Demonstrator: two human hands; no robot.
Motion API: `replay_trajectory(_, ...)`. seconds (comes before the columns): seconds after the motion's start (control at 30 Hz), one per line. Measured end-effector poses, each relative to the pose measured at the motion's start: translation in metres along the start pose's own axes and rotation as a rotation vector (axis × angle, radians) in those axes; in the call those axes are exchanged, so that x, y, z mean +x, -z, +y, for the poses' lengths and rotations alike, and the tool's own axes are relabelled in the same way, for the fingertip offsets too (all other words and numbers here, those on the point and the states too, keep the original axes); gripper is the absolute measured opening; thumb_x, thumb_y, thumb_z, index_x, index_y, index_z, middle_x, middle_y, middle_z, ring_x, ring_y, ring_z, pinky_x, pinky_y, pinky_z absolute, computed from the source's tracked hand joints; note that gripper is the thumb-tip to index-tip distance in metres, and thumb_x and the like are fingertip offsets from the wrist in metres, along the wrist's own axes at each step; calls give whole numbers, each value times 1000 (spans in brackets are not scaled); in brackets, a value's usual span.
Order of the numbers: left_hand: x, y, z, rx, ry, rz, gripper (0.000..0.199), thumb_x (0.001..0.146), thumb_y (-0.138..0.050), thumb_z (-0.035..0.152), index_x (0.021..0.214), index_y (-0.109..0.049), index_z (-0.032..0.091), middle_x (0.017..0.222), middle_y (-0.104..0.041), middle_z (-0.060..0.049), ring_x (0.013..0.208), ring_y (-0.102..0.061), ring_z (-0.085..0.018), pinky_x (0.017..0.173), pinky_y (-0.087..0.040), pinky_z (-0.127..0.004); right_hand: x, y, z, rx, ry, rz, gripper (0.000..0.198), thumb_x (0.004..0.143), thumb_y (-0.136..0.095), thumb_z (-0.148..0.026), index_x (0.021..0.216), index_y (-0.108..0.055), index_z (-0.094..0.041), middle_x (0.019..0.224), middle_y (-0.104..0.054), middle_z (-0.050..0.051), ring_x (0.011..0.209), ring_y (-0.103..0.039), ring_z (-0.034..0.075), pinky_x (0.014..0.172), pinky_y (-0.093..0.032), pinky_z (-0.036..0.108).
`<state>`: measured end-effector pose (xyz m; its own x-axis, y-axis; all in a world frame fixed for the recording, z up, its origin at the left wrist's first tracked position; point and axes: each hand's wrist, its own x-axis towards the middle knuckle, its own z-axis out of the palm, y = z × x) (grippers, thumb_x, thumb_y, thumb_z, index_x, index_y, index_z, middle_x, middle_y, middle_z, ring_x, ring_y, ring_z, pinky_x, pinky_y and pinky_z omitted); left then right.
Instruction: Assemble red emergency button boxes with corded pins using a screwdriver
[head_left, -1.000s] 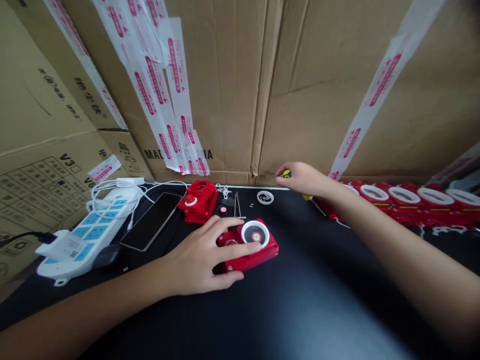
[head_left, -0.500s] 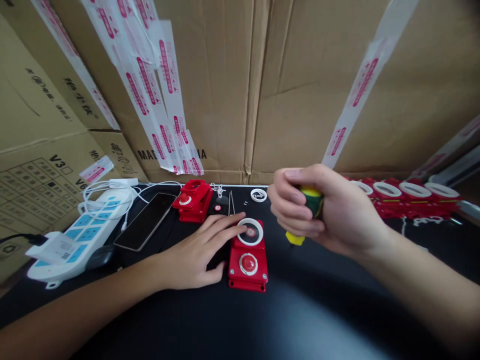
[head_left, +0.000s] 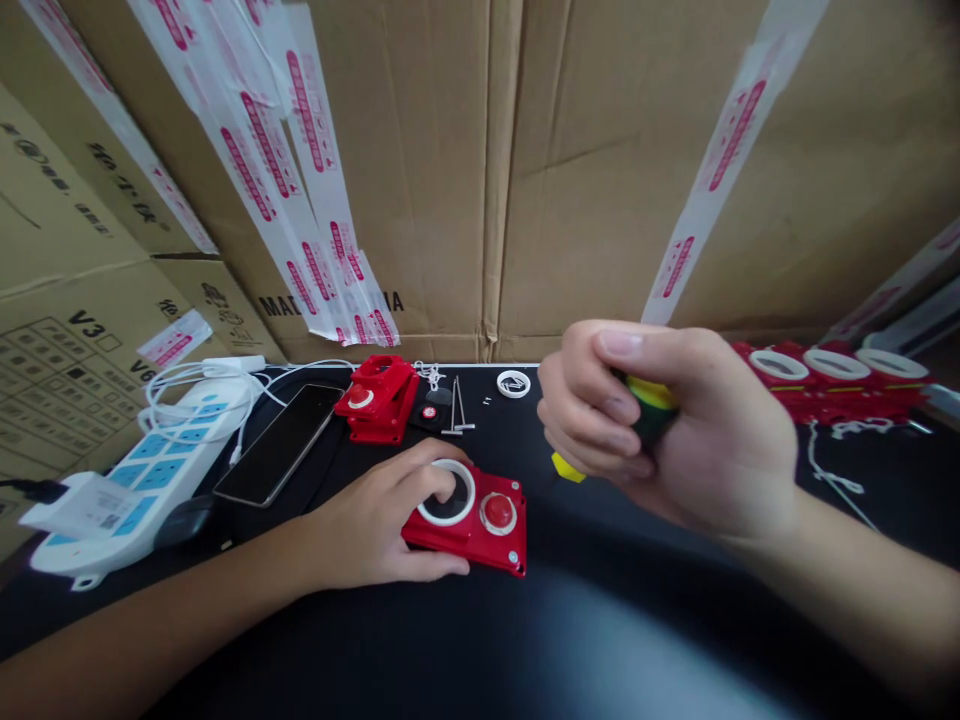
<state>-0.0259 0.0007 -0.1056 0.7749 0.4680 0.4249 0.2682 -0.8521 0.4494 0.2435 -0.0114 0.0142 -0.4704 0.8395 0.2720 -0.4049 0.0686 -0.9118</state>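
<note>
My left hand (head_left: 379, 520) grips a red plastic box (head_left: 484, 545) lying flat on the black table. Its thumb runs along the near side, and a finger bends into the box's white ring (head_left: 472, 498). At the box's right end is a red dome button (head_left: 498, 511) in a white collar, with a screw head at each corner beside it. Just to the right, my right hand (head_left: 690, 440) is wrapped around a yellow and green screwdriver (head_left: 568, 468), held above the table and apart from the box. Its shaft is hard to make out.
Behind the box lie a second red box (head_left: 380, 398), two thin metal T-shaped rods (head_left: 460, 405), and a white ring (head_left: 514, 384) with small screws inside. A phone (head_left: 281, 440) and power strip (head_left: 142, 480) sit left, several red boxes (head_left: 840, 385) right. Cardboard (head_left: 420, 180) walls the back.
The red box has turned about a quarter turn, its button end swinging to the right. My left hand has closed around it. The right hand, still holding the screwdriver, has shifted slightly.
</note>
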Motion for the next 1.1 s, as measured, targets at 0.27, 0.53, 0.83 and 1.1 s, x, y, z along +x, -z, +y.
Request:
replay_trajectory(0.27,5,2,8,-42,44,-30,51,93,-80,24,128,-43,25,142,-62,-18,128,-67,-30,107,-56,-45,10,14,20,16,54,52,36,96,-59,-34,64,-48,-23,53,-40,-7,41,-21,8,41,-19,23)
replay_trajectory(0.53,3,2,5,-67,54,-46,51,94,-79,24,129,-42,26,143,-60,-17,131,-64,-31,108,-56,-46,10,14,18,91,58,43,39,96,-60,-32,61,-46,-22,52,-38,-8,41,-20,6,40,-19,21)
replay_trajectory(0.83,2,2,4,-87,74,-68,50,95,-78,23,128,-41,26,144,-57,-16,134,-61,-31,111,-53,-47,14,17,26,108,52,66,39,102,-52,-26,63,-49,-21,53,-39,-7,41,-21,6,40,-18,21)
replay_trajectory(1.1,5,3,6,-87,57,-70,51,94,-78,22,128,-41,25,144,-56,-17,133,-62,-31,110,-52,-48,22,34,24,-388,186,-100,39,115,-42,-35,80,-53,-23,70,-56,-2,61,-57,15,62,-47,31)
